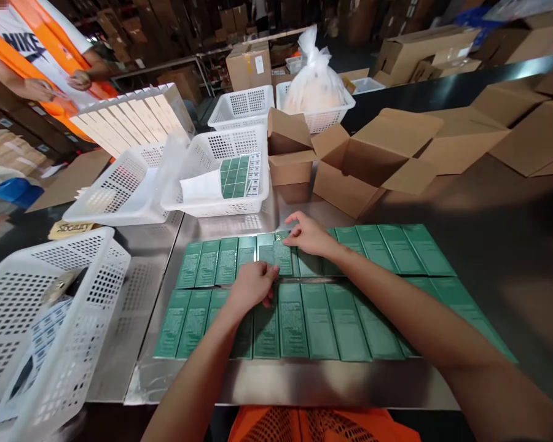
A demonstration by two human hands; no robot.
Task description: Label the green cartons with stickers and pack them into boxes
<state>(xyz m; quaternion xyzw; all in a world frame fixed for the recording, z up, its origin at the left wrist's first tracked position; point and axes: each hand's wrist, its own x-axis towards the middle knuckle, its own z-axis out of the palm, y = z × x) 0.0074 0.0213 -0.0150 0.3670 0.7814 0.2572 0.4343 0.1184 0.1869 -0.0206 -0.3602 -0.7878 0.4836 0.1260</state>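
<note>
Two rows of flat green boxes [338, 319] lie side by side on the metal table. Boxes on the left carry dense printed text; those on the right look plainer. Over the back row is a small green printed label [283, 261]. Its upper right corner is pinched between the thumb and finger of my right hand [311, 236], whose other fingers are partly spread. My left hand [252, 285] is closed, thumb and forefinger together at the label's lower left corner. Both forearms hide some boxes of the front row.
White baskets stand behind and left; one basket [216, 209] holds green and white label sheets [235, 177]. Open cardboard boxes [350, 190] line the back right. A bagged load [313, 86] sits in a far basket. A co-worker in an orange vest [69, 46] stands far left.
</note>
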